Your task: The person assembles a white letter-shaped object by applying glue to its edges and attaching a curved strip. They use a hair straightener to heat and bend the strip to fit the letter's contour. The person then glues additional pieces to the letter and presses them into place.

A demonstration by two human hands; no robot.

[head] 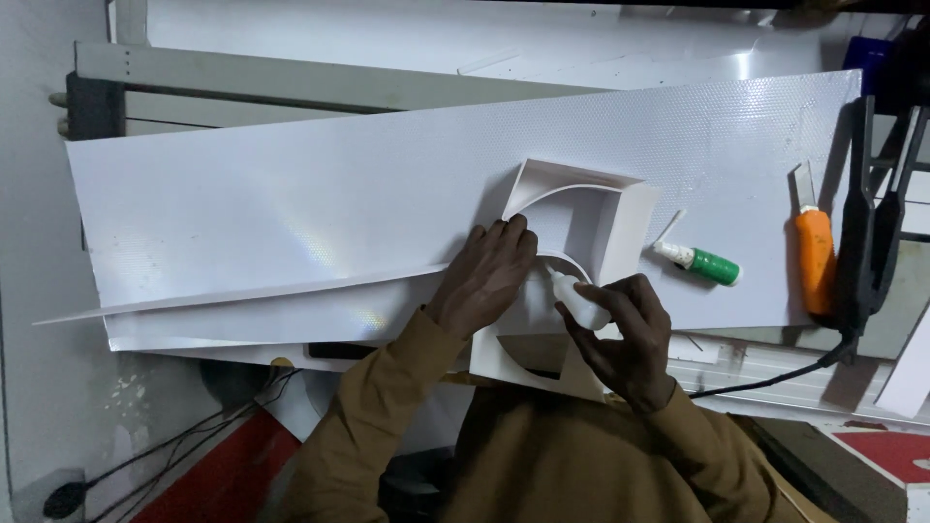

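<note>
We see the left hand [487, 276] pressing flat, fingers spread, on a white foam-board box form [579, 225] lying on the surface [242, 213]; it looks light, stiff and easily dented, best held by its walls. The right hand [625, 339] has fingers closed around a small white squeeze bottle [579, 298], contents hidden. Beyond those fingers lies a green-capped bottle [699, 262].

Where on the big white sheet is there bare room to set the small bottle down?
The widest bare stretch of the large white textured sheet lies left of the white curved box-shaped piece. A smaller patch lies above the green-capped glue bottle. It is crowded around the left hand, the right hand and the orange utility knife.
</note>
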